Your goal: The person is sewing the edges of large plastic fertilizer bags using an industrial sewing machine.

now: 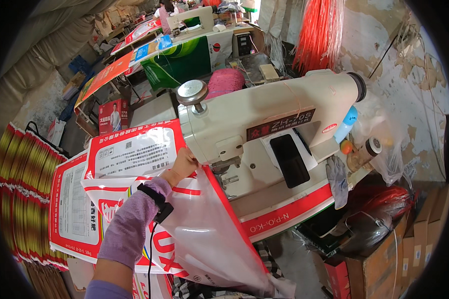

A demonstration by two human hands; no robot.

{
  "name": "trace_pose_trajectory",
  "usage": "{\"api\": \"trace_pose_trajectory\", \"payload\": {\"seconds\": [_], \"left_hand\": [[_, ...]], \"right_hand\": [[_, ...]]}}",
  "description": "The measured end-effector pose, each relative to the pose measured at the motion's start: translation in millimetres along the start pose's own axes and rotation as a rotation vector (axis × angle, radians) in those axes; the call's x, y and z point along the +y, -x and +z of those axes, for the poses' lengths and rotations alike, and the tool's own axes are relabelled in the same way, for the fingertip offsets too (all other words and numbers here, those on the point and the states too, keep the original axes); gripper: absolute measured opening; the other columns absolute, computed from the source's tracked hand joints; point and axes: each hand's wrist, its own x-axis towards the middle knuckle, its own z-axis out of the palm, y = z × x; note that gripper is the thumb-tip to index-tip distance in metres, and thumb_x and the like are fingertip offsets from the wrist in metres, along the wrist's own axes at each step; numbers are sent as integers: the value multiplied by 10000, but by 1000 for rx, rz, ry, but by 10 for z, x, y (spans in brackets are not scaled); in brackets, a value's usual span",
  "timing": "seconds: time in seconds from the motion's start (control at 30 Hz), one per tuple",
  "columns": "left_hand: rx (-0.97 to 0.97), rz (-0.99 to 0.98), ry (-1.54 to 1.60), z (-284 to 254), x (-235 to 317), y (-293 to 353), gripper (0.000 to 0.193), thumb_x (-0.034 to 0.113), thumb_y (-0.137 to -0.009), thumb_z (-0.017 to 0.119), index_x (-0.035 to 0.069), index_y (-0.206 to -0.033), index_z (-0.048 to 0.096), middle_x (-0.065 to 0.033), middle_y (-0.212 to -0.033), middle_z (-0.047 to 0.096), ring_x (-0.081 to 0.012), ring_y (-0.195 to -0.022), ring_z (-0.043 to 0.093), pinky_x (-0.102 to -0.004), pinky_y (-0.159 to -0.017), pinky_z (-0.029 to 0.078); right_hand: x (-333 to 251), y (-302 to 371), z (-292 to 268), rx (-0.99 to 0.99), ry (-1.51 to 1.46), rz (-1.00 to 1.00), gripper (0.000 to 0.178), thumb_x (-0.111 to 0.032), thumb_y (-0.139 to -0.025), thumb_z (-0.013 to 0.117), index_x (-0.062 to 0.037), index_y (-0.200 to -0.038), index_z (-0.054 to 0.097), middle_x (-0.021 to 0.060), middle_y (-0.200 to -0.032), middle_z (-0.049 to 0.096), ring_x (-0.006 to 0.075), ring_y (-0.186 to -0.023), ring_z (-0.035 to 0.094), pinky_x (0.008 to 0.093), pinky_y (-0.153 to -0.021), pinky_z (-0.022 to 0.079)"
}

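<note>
My left hand comes up from the lower left in a purple sleeve with a black wrist strap and cable. Its fingers are closed on the edge of a white-and-red printed sack, just left of the sewing machine's needle area. The sack hangs toward the lower edge, its plain white side partly facing up. More flat printed sacks lie under and left of it. The cream industrial sewing machine has a round metal knob on its head. My right hand is out of view.
A black phone lies on the machine bed, near a grey glove and a lidded jar. Stacked folded sacks stand at left. Cardboard boxes fill the lower right. Red strands hang behind; another person sits far back.
</note>
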Motion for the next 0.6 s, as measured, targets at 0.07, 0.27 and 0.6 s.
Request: {"api": "trace_pose_trajectory", "payload": {"seconds": [0.07,0.27,0.6], "left_hand": [[-175,103,-527,-36,-49,-34,337,-131,-623,645,40,-911,681,-56,-847,688,-172,-721,648,-279,-598,506],[-414,670,-1016,-178,455,119,400,10,-626,680,161,-996,693,-15,-1126,674,-276,-982,640,-358,-789,547],[-458,402,-905,-136,375,341,332,-17,-659,675,142,-950,686,-53,-890,688,-267,-804,667,-378,-699,549]], "right_hand": [[64,-18,-8,-86,117,19,338,-80,-898,565,27,-1215,609,25,-808,704,168,-683,651,285,-629,515],[-540,-100,-107,122,-663,349,232,1,-857,530,38,-995,713,2,-692,649,87,-579,561,256,-518,434],[407,95,220,-134,-488,292,193,-131,-895,595,-35,-1026,698,40,-835,695,161,-648,623,317,-543,472]]}}
